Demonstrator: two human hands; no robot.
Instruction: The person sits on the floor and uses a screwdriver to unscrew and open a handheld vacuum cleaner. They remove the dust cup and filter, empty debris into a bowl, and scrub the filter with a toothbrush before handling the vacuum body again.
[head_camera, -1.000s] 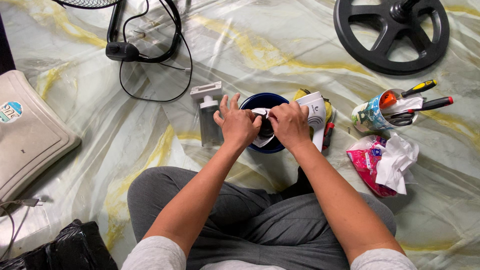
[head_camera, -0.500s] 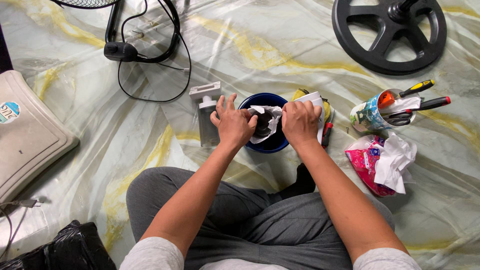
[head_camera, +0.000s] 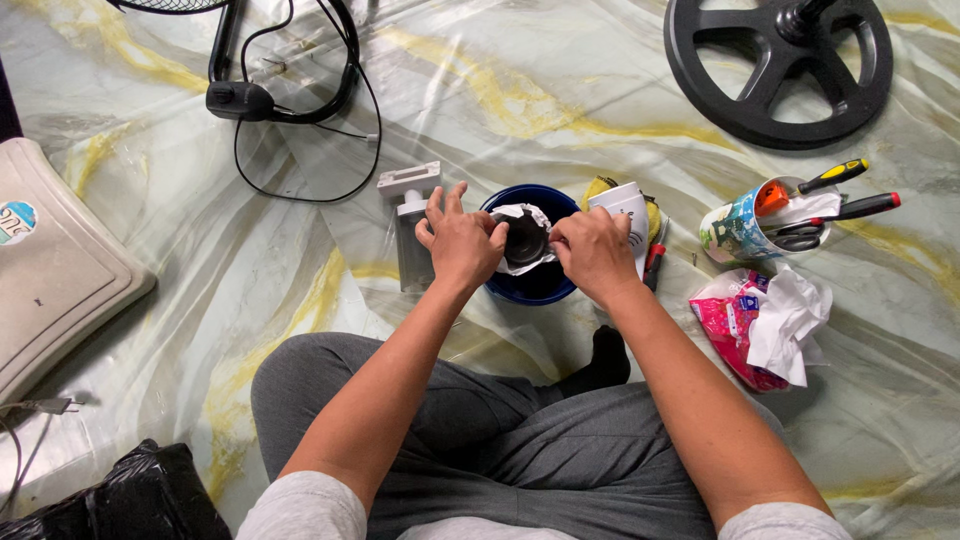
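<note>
I sit cross-legged on a marbled plastic sheet. Both hands are over a dark blue bowl (head_camera: 535, 285) in front of my knees. My left hand (head_camera: 460, 240) and my right hand (head_camera: 592, 250) together grip a small dark round part (head_camera: 524, 238) wrapped in white tissue (head_camera: 520, 214), held just above the bowl. The left fingers are partly spread above the part; the right fingers pinch its right side. The underside of the part is hidden.
A white plastic piece (head_camera: 410, 225) lies left of the bowl, a white casing (head_camera: 628, 208) right of it. A cup with screwdrivers (head_camera: 765, 218), a pink tissue pack (head_camera: 765, 320), a black fan base (head_camera: 780, 65), a cabled fan part (head_camera: 250, 100), a beige box (head_camera: 50, 270).
The hands stay over the bowl and have shifted slightly on the wrapped part, turning it between them. Nothing else has moved.
</note>
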